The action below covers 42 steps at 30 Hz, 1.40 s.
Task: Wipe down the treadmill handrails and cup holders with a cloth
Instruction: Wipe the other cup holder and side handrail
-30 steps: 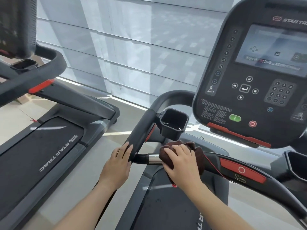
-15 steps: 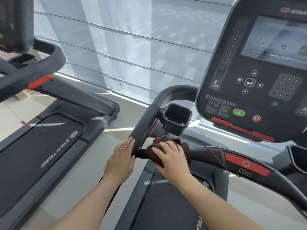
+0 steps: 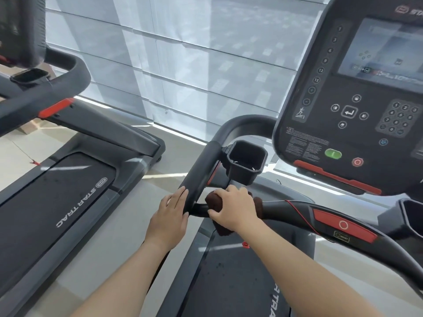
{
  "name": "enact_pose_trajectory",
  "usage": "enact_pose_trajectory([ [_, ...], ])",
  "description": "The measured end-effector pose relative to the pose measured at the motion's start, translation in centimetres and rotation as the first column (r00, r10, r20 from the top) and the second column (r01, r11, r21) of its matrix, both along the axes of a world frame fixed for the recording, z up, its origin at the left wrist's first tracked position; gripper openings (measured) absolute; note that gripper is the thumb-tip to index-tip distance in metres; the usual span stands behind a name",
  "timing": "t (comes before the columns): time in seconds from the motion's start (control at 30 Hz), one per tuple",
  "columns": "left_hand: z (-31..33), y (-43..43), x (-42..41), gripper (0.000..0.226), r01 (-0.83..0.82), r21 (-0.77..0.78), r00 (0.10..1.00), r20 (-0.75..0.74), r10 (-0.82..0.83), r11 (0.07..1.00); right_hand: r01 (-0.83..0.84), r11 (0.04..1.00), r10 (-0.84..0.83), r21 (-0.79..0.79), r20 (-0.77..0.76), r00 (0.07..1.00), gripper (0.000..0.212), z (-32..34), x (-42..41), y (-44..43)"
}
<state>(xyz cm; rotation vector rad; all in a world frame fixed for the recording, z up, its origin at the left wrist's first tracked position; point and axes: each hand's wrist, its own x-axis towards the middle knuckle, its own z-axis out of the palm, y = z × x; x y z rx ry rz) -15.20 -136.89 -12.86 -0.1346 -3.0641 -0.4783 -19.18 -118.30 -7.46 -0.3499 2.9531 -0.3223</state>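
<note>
second treadmill [image 3: 57,202] left | window blinds [image 3: 183,65] ahead | console screen [image 3: 384,49] upper right

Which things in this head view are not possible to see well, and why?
Head view:
- cloth: mostly covered by the right hand.
- second cup holder: cut off by the right edge.
- console warning text: too small to read.
- console screen: blurred.

Right hand [image 3: 233,208] gripping brown cloth [image 3: 215,200] around crossbar [image 3: 286,208], left hand [image 3: 170,217] resting on side handrail [image 3: 201,170]
</note>
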Motion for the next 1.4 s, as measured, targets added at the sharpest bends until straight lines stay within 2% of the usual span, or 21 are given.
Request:
enact_pose_trajectory([
  [0.13, 0.0, 0.0, -0.1, 0.06, -0.001, -0.009, 1.0, -0.005, 0.001, 1.0, -0.172, 0.985, 0.167, -0.009, -0.19, 0.968, 0.044, 0.3, 2.0, 3.6],
  [0.23, -0.1, 0.0, -0.1, 0.06, -0.006, -0.006, 1.0, -0.004, 0.006, 1.0, -0.152, 0.985, 0.107, -0.086, -0.393, 0.913, 0.042, 0.3, 2.7, 7.5],
  [0.33, -0.1, 0.0, -0.2, 0.06, -0.011, -0.009, 1.0, -0.002, 0.011, 1.0, -0.111, 0.989, 0.052, -0.1, -0.465, 0.884, 0.042, -0.1, 2.8, 8.7],
  [0.43, -0.2, 0.1, -0.2, 0.061, -0.006, -0.011, 1.0, 0.001, 0.006, 1.0, -0.11, 0.987, 0.05, -0.118, -0.427, 0.903, 0.038, -0.8, 2.4, 5.4],
  [0.53, -0.2, -0.1, -0.2, 0.061, 0.005, 0.011, 1.0, 0.007, -0.005, 1.0, -0.161, 0.986, 0.138, -0.047, -0.318, 0.938, 0.04, -1.8, 2.0, 0.8],
  [0.63, -0.3, -0.2, -0.3, 0.06, 0.008, 0.016, 1.0, 0.016, -0.008, 1.0, -0.179, 0.983, 0.159, -0.046, -0.276, 0.948, 0.041, -1.9, 2.0, 0.0],
  [0.7, -0.4, -0.1, -0.3, 0.061, 0.009, 0.007, 1.0, 0.012, -0.009, 1.0, -0.223, 0.974, 0.204, -0.031, -0.295, 0.933, 0.041, -1.6, 2.7, 2.0],
  [0.8, -0.1, 0.1, -0.1, 0.063, 0.01, -0.053, 1.0, -0.01, -0.01, 0.999, -0.207, 0.978, 0.173, -0.035, -0.424, 0.889, 0.043, -1.2, 3.7, 7.4],
  [0.87, -0.1, 0.2, 0.0, 0.063, 0.031, -0.103, 0.999, -0.016, -0.033, 0.994, -0.144, 0.986, 0.084, -0.079, -0.512, 0.855, 0.043, -0.8, 4.4, 10.6],
  [0.97, -0.3, 0.3, 0.0, 0.064, 0.081, -0.185, 0.997, 0.019, -0.078, 0.979, -0.064, 0.985, -0.032, -0.162, -0.527, 0.849, 0.043, -0.3, 4.5, 11.9],
  [1.07, 0.1, 0.4, -0.2, 0.064, 0.038, -0.126, 0.998, 0.05, -0.032, 0.991, -0.066, 0.971, -0.059, -0.228, -0.502, 0.863, 0.041, -0.1, 3.8, 10.2],
  [1.2, 1.3, 1.7, -1.7, 0.061, -0.027, -0.02, 0.995, 0.098, 0.029, 0.999, -0.089, 0.947, -0.05, -0.308, -0.416, 0.908, 0.041, 0.6, 2.3, 8.9],
  [1.3, 1.7, 3.1, -3.7, 0.061, -0.07, 0.001, 0.988, 0.134, 0.069, 0.998, 0.011, 0.879, -0.163, -0.477, -0.277, 0.947, 0.039, 1.6, 0.5, 8.5],
  [1.4, 1.7, 3.5, -5.8, 0.062, -0.064, 0.004, 0.988, 0.14, 0.062, 0.998, 0.097, 0.798, -0.262, -0.595, -0.196, 0.945, 0.037, 2.5, -2.0, 8.7],
])
